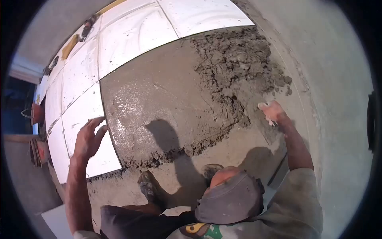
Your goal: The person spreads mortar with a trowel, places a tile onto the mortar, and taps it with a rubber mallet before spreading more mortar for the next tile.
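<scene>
My left hand [89, 137] is over a white tile [101, 163] near its edge with the wet mortar, fingers curved and thumb apart, nothing in it. At the right, my right hand [272, 113] is closed around what looks like a trowel [269, 133]; its flat grey blade is blurred and blends with the floor, and the handle is hidden by the fingers. Between the hands lies a smooth, wet grey mortar bed [151, 93]. Rough, lumpy mortar [234, 59] is heaped at its far right.
Laid white tiles [135, 30] border the mortar at the back and left. Tools [87, 28] and a yellowish piece [70, 46] lie on them. A reddish bucket [38, 113] stands far left. A wall [338, 99] runs along the right. My boot [148, 185] is on the floor before the mortar edge.
</scene>
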The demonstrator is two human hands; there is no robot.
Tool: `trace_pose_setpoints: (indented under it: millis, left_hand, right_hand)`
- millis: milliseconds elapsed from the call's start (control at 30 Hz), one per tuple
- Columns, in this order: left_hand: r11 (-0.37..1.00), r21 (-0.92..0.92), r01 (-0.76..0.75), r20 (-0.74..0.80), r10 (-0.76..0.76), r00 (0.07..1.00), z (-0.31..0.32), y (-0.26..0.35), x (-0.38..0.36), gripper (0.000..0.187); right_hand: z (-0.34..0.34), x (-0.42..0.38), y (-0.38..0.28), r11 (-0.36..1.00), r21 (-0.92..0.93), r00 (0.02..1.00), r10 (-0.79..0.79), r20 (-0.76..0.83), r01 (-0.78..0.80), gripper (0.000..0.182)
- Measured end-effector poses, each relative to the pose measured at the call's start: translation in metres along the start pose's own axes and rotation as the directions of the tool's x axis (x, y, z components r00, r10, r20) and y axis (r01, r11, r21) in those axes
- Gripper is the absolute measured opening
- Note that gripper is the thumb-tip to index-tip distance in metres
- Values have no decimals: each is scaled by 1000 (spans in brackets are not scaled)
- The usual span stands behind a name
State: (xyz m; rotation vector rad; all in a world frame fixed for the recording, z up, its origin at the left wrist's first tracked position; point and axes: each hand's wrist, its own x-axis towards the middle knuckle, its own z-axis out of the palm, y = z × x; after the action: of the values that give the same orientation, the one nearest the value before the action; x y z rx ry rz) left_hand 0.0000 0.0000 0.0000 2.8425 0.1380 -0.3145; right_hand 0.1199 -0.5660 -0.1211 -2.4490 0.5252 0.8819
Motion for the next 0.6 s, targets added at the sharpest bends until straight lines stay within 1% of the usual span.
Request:
trace_pose_setpoints:
  millis: [33, 67, 100, 167, 200, 233, 300, 333, 367, 400, 433, 467, 500, 533, 567, 600]
  left_hand:
    - [998, -54, -25, -48, 22, 999, 12, -13, -5, 41]
    - [989, -148, 20, -66, -30, 997, 27, -25, -8, 40]
    - [980, -192, 45, -45, -55, 997, 35, -48, -17, 41]
    - [961, -274, 22, -79, -45, 996, 67, -61, -19, 42]
    - [919, -391, 56, -60, -86, 994, 81, -58, -17, 44]
    - [886, -458, 70, -45, -102, 994, 100, -69, -10, 44]
    - [874, -486, 30, -67, -72, 995, 131, -67, 4, 44]
    - [905, -421, -50, -113, 2, 994, 138, -64, 9, 44]
    - [927, -353, -124, -148, 76, 986, 142, -58, 11, 43]
    - [919, -371, -137, -123, 97, 988, 136, -47, 9, 42]
    - [917, -372, -144, -122, 105, 987, 138, -52, 9, 42]
    - [913, -367, -181, -109, 152, 982, 142, -59, 10, 41]
    - [907, -363, -215, -96, 193, 976, 145, -64, 11, 40]
    - [917, -355, -180, -103, 153, 983, 142, -68, 10, 37]
    - [915, -362, -178, -107, 149, 983, 139, -70, 7, 37]
    - [886, -451, -109, -124, 58, 991, 136, -72, 3, 36]
  right_hand:
    - [-1, -10, -2, 997, -76, 998, 5, -65, -10, 53]
    - [-5, -16, -2, 988, -152, 990, 1, -138, -22, 47]
    - [9, -23, -5, 990, -137, 987, 7, -158, -29, 47]
    - [14, -21, 1, 906, -412, 975, -169, -143, 97, 49]
    - [22, -20, 3, 915, -388, 972, -177, -152, 107, 50]
    - [30, -19, 5, 924, -364, 969, -186, -160, 117, 52]
    - [43, -21, -7, 982, -185, 985, -72, -156, 43, 53]
    - [46, -23, -13, 982, -182, 984, -72, -165, 41, 53]
    - [49, -24, -19, 995, -96, 990, -25, -136, 12, 52]
    - [51, -26, -22, 1000, -9, 995, 22, -101, -23, 50]
    - [52, -29, -25, 995, 77, 996, 66, -65, -61, 49]
    - [52, -27, -22, 995, 81, 995, 71, -76, -64, 49]
    - [51, -21, -16, 975, 217, 999, 49, -10, -45, 47]
    - [52, -18, -16, 938, 346, 998, 16, 57, -34, 45]
    - [54, -14, -16, 941, 338, 998, 15, 53, -32, 45]
    - [54, -13, -19, 931, 358, 998, 60, 30, -67, 43]
